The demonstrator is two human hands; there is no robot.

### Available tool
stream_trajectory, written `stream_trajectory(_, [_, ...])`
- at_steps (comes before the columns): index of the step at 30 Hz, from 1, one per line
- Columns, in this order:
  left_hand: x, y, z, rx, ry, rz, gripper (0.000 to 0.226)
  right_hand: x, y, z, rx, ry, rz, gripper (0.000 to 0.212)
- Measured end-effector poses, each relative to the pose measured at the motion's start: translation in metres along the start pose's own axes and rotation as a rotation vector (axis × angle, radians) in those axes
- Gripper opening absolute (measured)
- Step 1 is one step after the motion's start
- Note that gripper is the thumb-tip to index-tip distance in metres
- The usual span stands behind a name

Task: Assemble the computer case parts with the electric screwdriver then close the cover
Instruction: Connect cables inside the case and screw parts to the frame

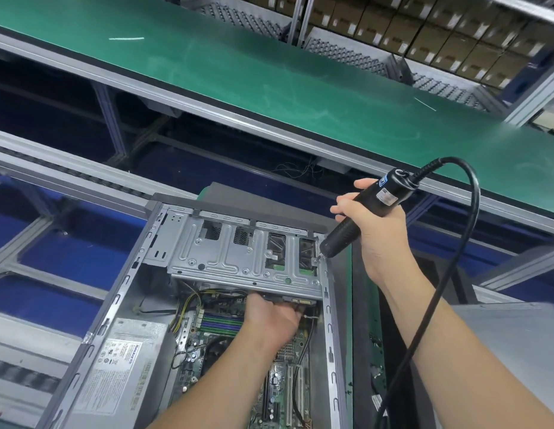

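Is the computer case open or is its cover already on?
Open. The computer case has no cover on: the circuit board and drive cage show from above.

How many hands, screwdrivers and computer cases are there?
Hands: 2, left hand and right hand
Electric screwdriver: 1
Computer case: 1
Total: 4

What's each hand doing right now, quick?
Left hand: reaches under the drive cage; fingers hidden, grip cannot be told.
Right hand: grips the electric screwdriver, tip at the cage's right corner.
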State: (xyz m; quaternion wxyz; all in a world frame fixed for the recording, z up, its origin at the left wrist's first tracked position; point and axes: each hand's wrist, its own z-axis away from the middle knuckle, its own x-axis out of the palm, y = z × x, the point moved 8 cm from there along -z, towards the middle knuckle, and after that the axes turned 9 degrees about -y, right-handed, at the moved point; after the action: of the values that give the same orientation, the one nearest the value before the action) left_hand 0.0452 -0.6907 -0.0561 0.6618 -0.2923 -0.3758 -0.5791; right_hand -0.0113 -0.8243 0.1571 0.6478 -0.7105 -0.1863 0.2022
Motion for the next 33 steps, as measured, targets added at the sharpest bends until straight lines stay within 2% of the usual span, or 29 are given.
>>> stream_trajectory(7, [0.007, 0.002, 0.005, 0.008, -0.035, -0.03, 0.046, 0.005, -0.012, -0.003, -0.021, 0.009, 0.051, 0.019])
stream_trajectory(12, [0.006, 0.003, 0.005, 0.008, -0.03, -0.026, 0.046, 0.013, -0.015, -0.005, 0.002, -0.04, 0.126, 0.015])
stream_trajectory(23, [0.007, 0.003, 0.005, 0.005, -0.045, -0.015, 0.044, 0.014, -0.013, -0.006, 0.055, 0.01, 0.132, 0.007])
stream_trajectory(27, [0.006, 0.003, 0.004, 0.01, -0.055, -0.023, 0.044, 0.015, -0.009, -0.01, 0.076, 0.028, 0.203, 0.016])
stream_trajectory(33, [0.008, 0.002, 0.004, -0.004, -0.061, 0.028, 0.044, 0.01, -0.01, -0.011, 0.072, 0.061, 0.152, 0.013])
